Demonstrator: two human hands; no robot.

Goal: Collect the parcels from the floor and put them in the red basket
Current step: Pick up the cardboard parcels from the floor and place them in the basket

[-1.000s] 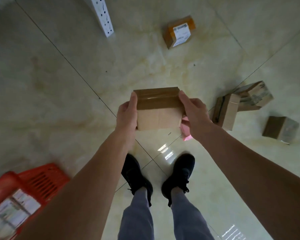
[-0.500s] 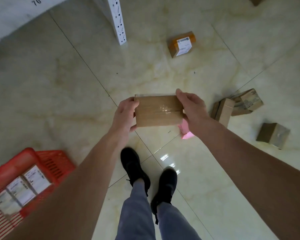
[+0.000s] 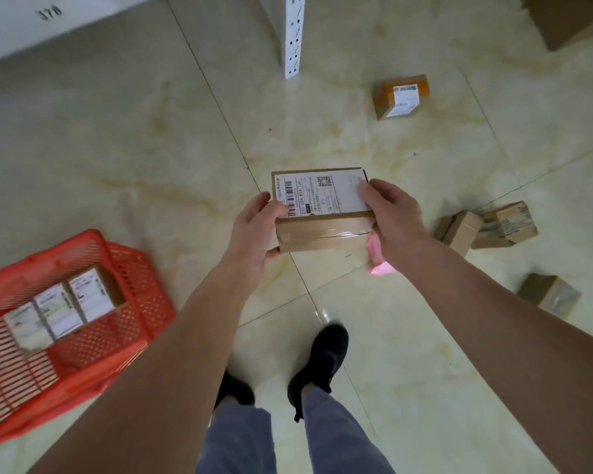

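You hold one cardboard parcel (image 3: 320, 208) at chest height between both hands, its label face turned up toward you. Your left hand (image 3: 254, 230) clasps the left end, thumb on the barcode edge and fingers curled beneath; your right hand (image 3: 396, 217) clasps the right end, thumb pressed on the label corner. Both grips are closed on the box, not wide, and nothing else is in either hand. The red basket (image 3: 124, 323) lies on the floor to your lower left, near your left foot, with three labelled parcels (image 3: 60, 311) lying side by side on its bottom. Other parcels remain on the floor: an orange-taped box (image 3: 399, 96) ahead, a pair of boxes (image 3: 485, 227) to the right, a small box (image 3: 548, 293) nearer you on the right. A pink item (image 3: 377, 256) shows under your right wrist; it is probably a soft mailer, though most of it is hidden.

Step in hand: carry to the basket. Turn your body left rather than reaching across, lower the box over the open floor of the basket beside the three already there, keep the label up, and release only once it rests flat.
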